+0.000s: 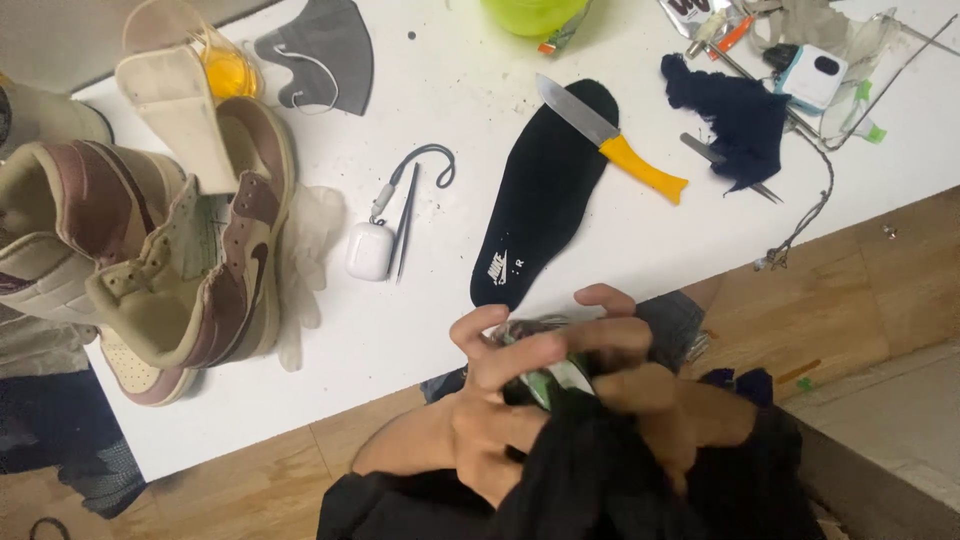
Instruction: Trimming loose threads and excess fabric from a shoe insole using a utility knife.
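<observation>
My left hand (488,405) and my right hand (655,390) meet just below the table's front edge. Both are closed around a small dark object with green and white patches (548,382); motion blur hides what it is. The fingers of both hands curl over its top. Black cloth (600,470) bunches under and against my hands. On the white table (420,330) just beyond them lies a black insole (545,200), with a yellow-handled knife (612,140) resting across its far end.
A pair of tan and brown high-top sneakers (170,240) lies at the left over a thin glove (305,260). A white earbud case (369,250), tweezers (405,235), a grey face mask (320,55), a dark blue rag (745,120) and cord (810,210) lie about. Wooden floor (850,300) shows at right.
</observation>
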